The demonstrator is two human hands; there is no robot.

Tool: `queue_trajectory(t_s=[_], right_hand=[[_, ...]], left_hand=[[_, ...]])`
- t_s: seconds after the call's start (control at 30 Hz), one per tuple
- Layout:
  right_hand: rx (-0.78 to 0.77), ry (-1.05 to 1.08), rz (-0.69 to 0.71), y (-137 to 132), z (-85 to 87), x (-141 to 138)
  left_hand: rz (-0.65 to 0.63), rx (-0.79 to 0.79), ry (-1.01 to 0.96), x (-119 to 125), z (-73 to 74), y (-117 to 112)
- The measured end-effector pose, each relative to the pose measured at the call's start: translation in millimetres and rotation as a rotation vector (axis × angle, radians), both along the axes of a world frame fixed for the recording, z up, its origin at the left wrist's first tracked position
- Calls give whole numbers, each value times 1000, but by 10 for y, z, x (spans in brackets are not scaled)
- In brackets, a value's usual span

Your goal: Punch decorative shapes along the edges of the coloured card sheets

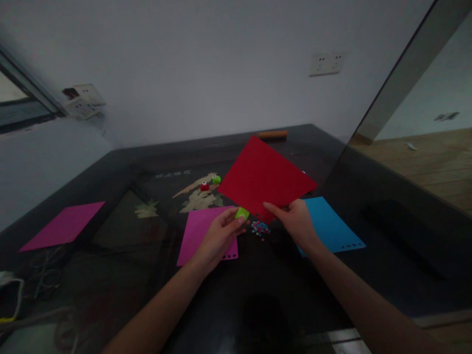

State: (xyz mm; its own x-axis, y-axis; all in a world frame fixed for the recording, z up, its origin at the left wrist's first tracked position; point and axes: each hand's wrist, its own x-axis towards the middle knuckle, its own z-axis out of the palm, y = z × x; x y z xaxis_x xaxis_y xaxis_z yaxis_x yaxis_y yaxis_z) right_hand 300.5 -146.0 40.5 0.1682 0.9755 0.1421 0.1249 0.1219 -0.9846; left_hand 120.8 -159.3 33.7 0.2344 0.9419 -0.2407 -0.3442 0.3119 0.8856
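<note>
Between the thumb and fingers of my left hand is a small bright green hole punch; its exact kind is hard to make out in the dim light. My right hand pinches the lower edge of a square red sheet of paper, which is raised and tilted above the table. Just below the sheet's near corner, a small heap of coloured paper dots lies on the dark table. Under my left hand rests a pink sheet with a row of punched holes, and by my right wrist a blue sheet, likewise punched.
Beyond my left hand sit a red piece with an eye and a green one. Another pink sheet and scissors lie at the left. An orange-brown bar is near the wall. The dark table has a glossy top.
</note>
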Motion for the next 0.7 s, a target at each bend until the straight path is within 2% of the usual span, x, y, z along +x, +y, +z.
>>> queue_trajectory(t_s=[0.27, 0.7], right_hand=[[3, -15, 61, -29, 43, 24], [-14, -70, 96, -37, 40, -27]], left_hand=[[13, -6, 6, 26, 23, -31], [-43, 45, 70, 45, 21, -59]])
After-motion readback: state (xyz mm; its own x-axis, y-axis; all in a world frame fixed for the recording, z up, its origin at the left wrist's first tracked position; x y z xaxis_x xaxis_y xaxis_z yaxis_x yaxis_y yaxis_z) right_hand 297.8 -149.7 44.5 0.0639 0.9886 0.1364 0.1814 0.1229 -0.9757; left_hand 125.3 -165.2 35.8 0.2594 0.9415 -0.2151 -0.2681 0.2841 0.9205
